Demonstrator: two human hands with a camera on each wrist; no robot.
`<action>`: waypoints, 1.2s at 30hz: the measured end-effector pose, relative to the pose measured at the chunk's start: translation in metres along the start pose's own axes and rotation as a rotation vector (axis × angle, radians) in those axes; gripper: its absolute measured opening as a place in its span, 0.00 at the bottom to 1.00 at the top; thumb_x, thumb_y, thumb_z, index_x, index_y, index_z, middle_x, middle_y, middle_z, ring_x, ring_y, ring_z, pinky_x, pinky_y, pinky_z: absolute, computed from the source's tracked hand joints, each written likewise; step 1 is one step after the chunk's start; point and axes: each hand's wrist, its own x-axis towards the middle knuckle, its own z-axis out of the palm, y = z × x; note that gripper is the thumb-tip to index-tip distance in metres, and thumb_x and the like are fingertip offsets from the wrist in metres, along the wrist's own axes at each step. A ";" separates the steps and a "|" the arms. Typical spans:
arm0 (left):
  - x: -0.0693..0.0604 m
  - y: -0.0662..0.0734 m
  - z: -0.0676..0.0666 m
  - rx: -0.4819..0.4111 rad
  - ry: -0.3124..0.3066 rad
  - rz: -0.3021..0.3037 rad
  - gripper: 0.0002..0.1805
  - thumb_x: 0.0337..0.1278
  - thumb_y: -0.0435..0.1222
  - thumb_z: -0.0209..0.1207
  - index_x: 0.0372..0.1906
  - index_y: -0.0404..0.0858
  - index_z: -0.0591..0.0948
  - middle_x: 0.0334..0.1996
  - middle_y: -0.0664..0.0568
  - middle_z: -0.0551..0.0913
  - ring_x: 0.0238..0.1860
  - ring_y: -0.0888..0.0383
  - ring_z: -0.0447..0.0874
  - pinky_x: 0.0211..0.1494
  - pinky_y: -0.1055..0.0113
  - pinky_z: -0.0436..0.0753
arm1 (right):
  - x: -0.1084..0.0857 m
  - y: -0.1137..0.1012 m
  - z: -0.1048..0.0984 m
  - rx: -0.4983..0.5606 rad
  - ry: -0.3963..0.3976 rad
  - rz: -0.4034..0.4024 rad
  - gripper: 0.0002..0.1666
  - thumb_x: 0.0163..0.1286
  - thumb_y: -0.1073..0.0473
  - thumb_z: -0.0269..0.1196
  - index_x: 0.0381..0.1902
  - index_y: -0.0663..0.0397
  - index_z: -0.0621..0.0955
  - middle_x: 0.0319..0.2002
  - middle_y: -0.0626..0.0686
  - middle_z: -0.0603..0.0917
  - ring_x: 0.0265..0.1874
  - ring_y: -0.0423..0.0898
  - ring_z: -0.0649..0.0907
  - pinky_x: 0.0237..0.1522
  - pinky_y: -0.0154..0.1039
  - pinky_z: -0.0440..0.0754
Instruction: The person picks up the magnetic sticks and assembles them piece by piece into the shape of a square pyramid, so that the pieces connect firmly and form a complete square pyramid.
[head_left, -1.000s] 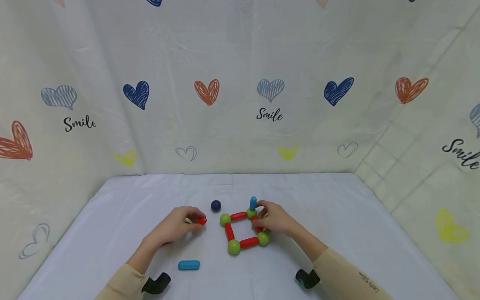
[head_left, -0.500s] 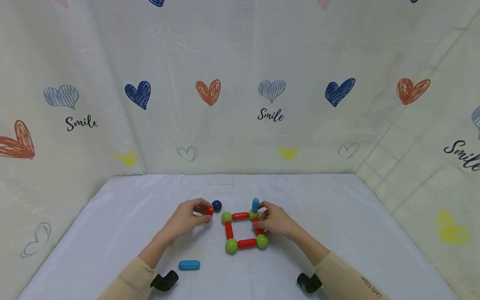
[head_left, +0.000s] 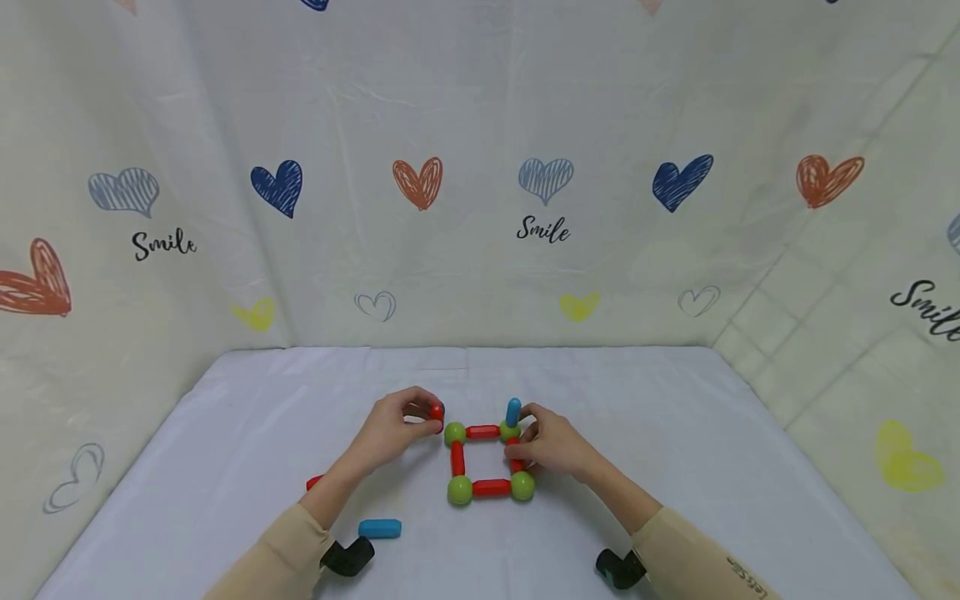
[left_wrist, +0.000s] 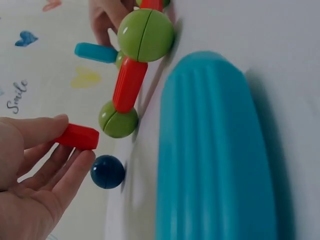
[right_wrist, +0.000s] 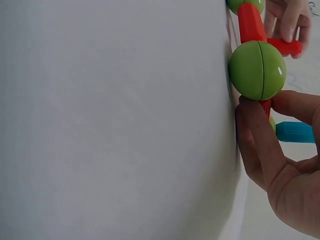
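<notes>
My left hand [head_left: 393, 427] pinches a red stick [left_wrist: 79, 136] between thumb and fingers, held upright just left of the square's back-left corner. Close below that stick in the left wrist view lies a navy ball [left_wrist: 107, 171], nearly hidden in the head view. Red sticks [head_left: 491, 488] and green balls [head_left: 460, 490] form a square lying on the table. From its back-right ball a blue stick [head_left: 513, 412] stands up, slightly tilted. My right hand [head_left: 553, 443] grips the square's right-side red stick [head_left: 516, 463], partly covering it.
A loose blue stick [head_left: 380, 528] lies on the white tabletop [head_left: 637, 400] near my left wrist. Another red stick [head_left: 313, 482] shows partly behind my left forearm. A curtain [head_left: 480, 275] printed with hearts hangs behind the table.
My left hand has moved right and away from me with the red stick, turning it upright near the navy ball. The square has turned slightly under my right hand. A red stick behind my forearm has come into view.
</notes>
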 end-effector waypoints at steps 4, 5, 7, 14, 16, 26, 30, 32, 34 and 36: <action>0.003 0.001 0.005 -0.013 0.018 0.020 0.14 0.61 0.32 0.71 0.50 0.45 0.83 0.41 0.58 0.85 0.47 0.56 0.85 0.48 0.61 0.86 | 0.000 0.001 0.001 0.005 -0.004 0.000 0.32 0.63 0.60 0.75 0.60 0.59 0.72 0.33 0.54 0.81 0.28 0.47 0.84 0.33 0.42 0.88; 0.004 0.001 0.006 -0.017 0.022 0.025 0.14 0.61 0.32 0.71 0.50 0.44 0.83 0.41 0.58 0.85 0.46 0.55 0.85 0.48 0.61 0.86 | 0.000 0.001 0.001 0.005 -0.004 -0.001 0.32 0.63 0.60 0.75 0.60 0.59 0.72 0.33 0.54 0.81 0.28 0.47 0.84 0.33 0.42 0.88; 0.006 0.002 0.008 -0.024 0.022 0.034 0.14 0.61 0.32 0.71 0.50 0.44 0.83 0.41 0.58 0.85 0.45 0.56 0.85 0.47 0.61 0.86 | 0.000 0.002 0.001 0.004 -0.004 -0.003 0.32 0.63 0.60 0.75 0.60 0.59 0.72 0.33 0.54 0.81 0.28 0.47 0.84 0.33 0.42 0.88; 0.011 0.007 0.015 -0.038 0.019 0.056 0.15 0.61 0.31 0.70 0.52 0.40 0.83 0.42 0.56 0.85 0.44 0.56 0.86 0.47 0.61 0.86 | -0.001 0.000 0.001 0.005 -0.005 -0.001 0.32 0.63 0.60 0.75 0.60 0.59 0.72 0.33 0.54 0.81 0.28 0.47 0.84 0.33 0.42 0.88; 0.012 0.008 0.017 -0.033 0.018 0.061 0.16 0.61 0.31 0.70 0.53 0.38 0.83 0.42 0.56 0.85 0.44 0.56 0.85 0.47 0.61 0.86 | -0.001 0.000 0.001 0.002 -0.004 0.001 0.32 0.63 0.60 0.75 0.60 0.59 0.72 0.33 0.54 0.81 0.27 0.47 0.84 0.33 0.42 0.88; 0.016 0.011 0.019 -0.013 -0.005 0.077 0.16 0.62 0.31 0.69 0.54 0.39 0.84 0.42 0.56 0.85 0.45 0.55 0.85 0.50 0.60 0.85 | -0.001 -0.002 0.001 -0.017 -0.004 0.019 0.33 0.63 0.59 0.75 0.60 0.58 0.71 0.33 0.53 0.81 0.28 0.47 0.83 0.34 0.41 0.87; 0.016 0.011 0.020 0.002 -0.003 0.070 0.15 0.62 0.32 0.70 0.53 0.41 0.84 0.42 0.57 0.85 0.45 0.55 0.84 0.50 0.60 0.85 | -0.001 -0.002 0.001 -0.009 -0.009 0.017 0.35 0.63 0.59 0.75 0.62 0.58 0.70 0.33 0.53 0.81 0.28 0.47 0.84 0.34 0.41 0.87; 0.017 0.010 0.021 0.007 -0.003 0.066 0.15 0.62 0.32 0.70 0.52 0.42 0.84 0.42 0.57 0.85 0.44 0.56 0.84 0.50 0.60 0.85 | -0.001 -0.002 0.000 -0.009 -0.009 0.012 0.39 0.63 0.58 0.75 0.66 0.57 0.69 0.34 0.53 0.81 0.29 0.47 0.84 0.34 0.42 0.87; 0.017 0.010 0.021 0.005 -0.006 0.064 0.15 0.62 0.32 0.70 0.53 0.42 0.84 0.42 0.57 0.85 0.45 0.56 0.84 0.50 0.60 0.85 | -0.001 -0.002 0.000 -0.016 -0.006 0.006 0.42 0.64 0.57 0.75 0.71 0.56 0.68 0.34 0.54 0.81 0.29 0.48 0.84 0.34 0.42 0.88; 0.017 0.010 0.021 0.004 -0.008 0.064 0.15 0.62 0.32 0.70 0.53 0.41 0.84 0.42 0.57 0.85 0.45 0.55 0.84 0.50 0.60 0.85 | -0.001 -0.001 0.000 -0.030 -0.001 0.002 0.43 0.66 0.55 0.73 0.73 0.55 0.67 0.35 0.54 0.80 0.30 0.48 0.84 0.34 0.43 0.88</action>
